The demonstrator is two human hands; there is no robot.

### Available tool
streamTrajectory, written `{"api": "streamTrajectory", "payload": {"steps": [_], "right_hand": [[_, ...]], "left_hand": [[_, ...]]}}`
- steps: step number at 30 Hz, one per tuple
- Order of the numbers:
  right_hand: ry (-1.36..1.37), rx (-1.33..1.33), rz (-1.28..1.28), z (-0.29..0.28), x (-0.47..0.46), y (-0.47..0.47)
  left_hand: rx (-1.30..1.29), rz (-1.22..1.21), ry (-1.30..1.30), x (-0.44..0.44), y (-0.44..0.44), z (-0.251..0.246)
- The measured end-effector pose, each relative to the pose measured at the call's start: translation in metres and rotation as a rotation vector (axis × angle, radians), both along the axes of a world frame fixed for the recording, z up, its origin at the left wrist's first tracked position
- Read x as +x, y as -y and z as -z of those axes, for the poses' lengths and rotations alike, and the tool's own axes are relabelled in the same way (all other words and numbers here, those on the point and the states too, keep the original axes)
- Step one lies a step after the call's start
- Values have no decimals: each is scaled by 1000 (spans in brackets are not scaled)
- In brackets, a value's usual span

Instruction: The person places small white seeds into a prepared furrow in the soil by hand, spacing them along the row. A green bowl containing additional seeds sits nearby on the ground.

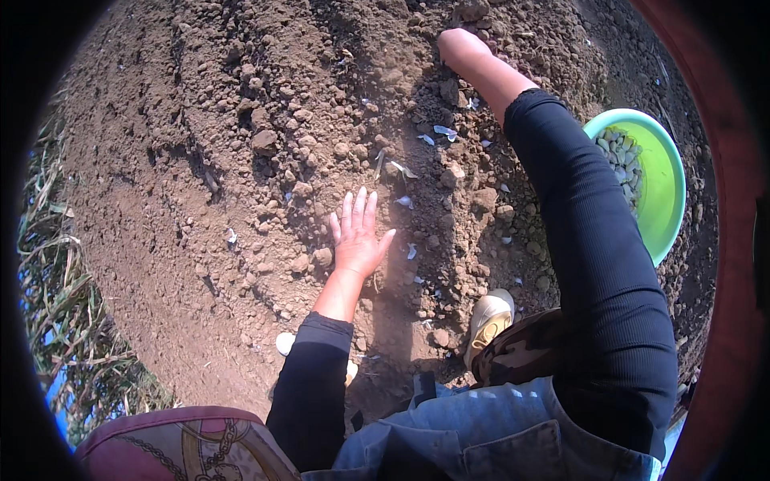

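Note:
My left hand [359, 236] is spread above or on the loose brown soil [240, 198], palm down, with its fingers apart and nothing in it. My right hand [462, 49] reaches to the far side of the soil; its fingers are hidden, so what they hold or touch does not show. Whitish papery skins [445, 131] lie scattered between my hands. To the right of my right arm, a light green plastic basin [665, 198] holds many pale pieces that look like garlic cloves [622, 159]; my sleeve hides part of its rim.
A tan shoe [492, 318] stands on the soil near me. Clods [264, 142] lie about the furrows. Grass and dry stalks [66, 288] border the far left. A patterned pink cloth [198, 445] covers the lower left, and a red edge [731, 180] curves along the right.

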State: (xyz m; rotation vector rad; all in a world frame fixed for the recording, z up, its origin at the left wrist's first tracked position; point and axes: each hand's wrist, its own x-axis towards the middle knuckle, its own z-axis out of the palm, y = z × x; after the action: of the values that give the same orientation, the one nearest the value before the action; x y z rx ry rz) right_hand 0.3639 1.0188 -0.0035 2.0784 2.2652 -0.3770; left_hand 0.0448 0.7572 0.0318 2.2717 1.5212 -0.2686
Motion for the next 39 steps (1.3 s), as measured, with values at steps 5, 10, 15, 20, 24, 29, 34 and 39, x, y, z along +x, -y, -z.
{"api": "streamTrajectory", "payload": {"steps": [5,10,15,20,24,29,34,39], "right_hand": [[31,-75,99,-15,-22,11],[-78,-26,3,-66,-7,46],[-567,356,243,-137,104,232],[-269,411,1272,-171,193,442],[-1348,84,1896,-132,174,511],[-1982,373,1828,-45,128,476],[-2088,354,1656,-62,127,474],[-2080,312,1510,-115,134,428]], "left_hand": [[-131,1,-89,4,-7,-8],[-294,-2,-116,7,-20,-23],[-303,-27,-69,7,-25,-41],[-50,-53,260,-4,18,-77],[-223,-97,351,-20,74,-114],[-358,-135,236,-47,131,-158],[-374,-291,212,-76,170,-178],[-350,-297,137,-88,188,-175]]}}
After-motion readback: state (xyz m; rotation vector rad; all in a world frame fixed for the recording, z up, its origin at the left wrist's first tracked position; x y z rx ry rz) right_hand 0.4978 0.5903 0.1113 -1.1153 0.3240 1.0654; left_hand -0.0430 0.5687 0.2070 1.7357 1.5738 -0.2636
